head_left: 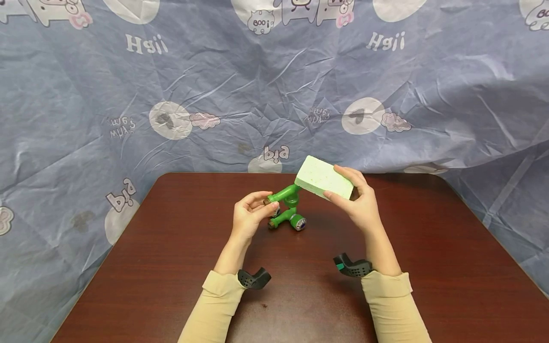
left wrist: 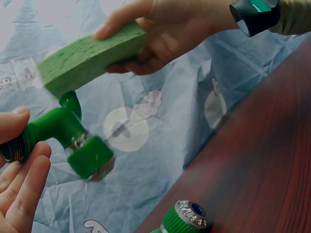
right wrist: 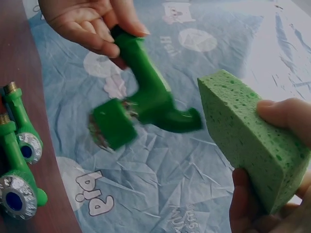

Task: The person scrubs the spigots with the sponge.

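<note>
My left hand (head_left: 248, 215) pinches a green plastic tap (right wrist: 150, 90) by its threaded inlet end, between thumb and fingers, above the table. In my right hand (head_left: 364, 202) is a thick light-green sponge (head_left: 323, 177), gripped by one end and tilted. The sponge's free end (left wrist: 73, 73) is right beside the tap's curved spout (right wrist: 182, 119); whether they touch I cannot tell. The tap's square handle (left wrist: 91, 158) points away from the sponge. In the right wrist view the tap is slightly blurred.
Two more green taps, one with a silver-and-blue cap (head_left: 299, 223) and another partly hidden (right wrist: 19, 104), lie on the dark red-brown table (head_left: 171, 267) just below the hands. A blue-grey printed cloth (head_left: 240, 105) hangs behind the table.
</note>
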Demonstrator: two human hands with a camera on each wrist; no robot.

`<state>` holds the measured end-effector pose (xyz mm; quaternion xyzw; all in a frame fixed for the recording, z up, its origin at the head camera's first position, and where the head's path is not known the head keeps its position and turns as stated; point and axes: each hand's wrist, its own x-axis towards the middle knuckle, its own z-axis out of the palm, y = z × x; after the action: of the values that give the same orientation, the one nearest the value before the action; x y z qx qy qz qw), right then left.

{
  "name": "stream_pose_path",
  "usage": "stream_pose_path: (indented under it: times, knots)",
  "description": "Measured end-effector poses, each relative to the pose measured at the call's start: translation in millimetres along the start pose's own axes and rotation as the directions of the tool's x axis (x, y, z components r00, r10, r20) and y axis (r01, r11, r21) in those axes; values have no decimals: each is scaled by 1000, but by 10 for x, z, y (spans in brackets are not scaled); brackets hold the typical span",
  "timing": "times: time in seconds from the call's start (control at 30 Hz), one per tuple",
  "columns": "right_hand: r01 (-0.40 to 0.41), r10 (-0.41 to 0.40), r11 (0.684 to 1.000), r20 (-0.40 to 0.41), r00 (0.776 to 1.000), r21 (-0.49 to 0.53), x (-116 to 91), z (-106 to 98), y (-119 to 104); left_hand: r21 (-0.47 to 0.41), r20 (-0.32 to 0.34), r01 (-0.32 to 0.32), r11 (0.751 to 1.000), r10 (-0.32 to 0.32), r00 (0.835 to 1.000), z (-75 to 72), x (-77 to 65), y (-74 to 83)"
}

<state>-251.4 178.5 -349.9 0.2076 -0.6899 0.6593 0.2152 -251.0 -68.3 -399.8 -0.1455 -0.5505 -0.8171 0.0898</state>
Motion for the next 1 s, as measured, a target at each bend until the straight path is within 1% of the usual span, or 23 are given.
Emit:
stream_pose_path:
  times: [0.1, 0.2, 0.33, 0.4, 0.57, 0.63, 0.73, 0.8, 0.87, 0.93, 1.0]
  knots:
    - [12, -11, 998, 20, 1000, -54, -6, 37, 9, -9, 30, -1, 1000, 1, 1000, 16, -6, -6]
    - [7, -8, 995, -10, 1000, -102, -5, 41, 19, 0, 36, -8, 1000, 8, 999, 16, -3, -11]
    - [-8, 2, 996, -76, 997, -90, 0, 22, 5, 10, 20, -10, 1000, 9, 1000, 5, 2, -6]
    - [-12, 6, 997, -87, 996, -75, 3, 13, -2, 24, 9, -14, 1000, 13, 1000, 2, 3, 4]
    - [-7, 4, 997, -40, 999, -75, 1, 22, -11, 58, -4, -31, 998, 31, 1000, 3, 2, 21]
    - [-12, 9, 996, -30, 1000, -85, -6, 42, -52, 57, 0, -36, 998, 36, 999, 4, 1, 19]
    - [-37, 31, 994, -59, 998, -103, -19, 83, -160, 44, 1, -48, 998, 48, 999, 5, 0, 8]
    - [-57, 48, 992, -84, 995, -110, -26, 105, -234, 40, -9, -59, 997, 59, 998, 9, 0, 2]
    - [-64, 55, 993, -93, 994, -101, -28, 117, -268, 40, -23, -70, 997, 71, 997, 11, 2, -6]
    - [-46, 39, 995, -75, 996, -83, -31, 120, -266, 47, -40, -82, 996, 84, 996, 12, 5, -14]
    - [-18, 15, 997, -31, 999, -69, -31, 106, -208, 53, -50, -90, 995, 93, 994, 12, 7, -20]
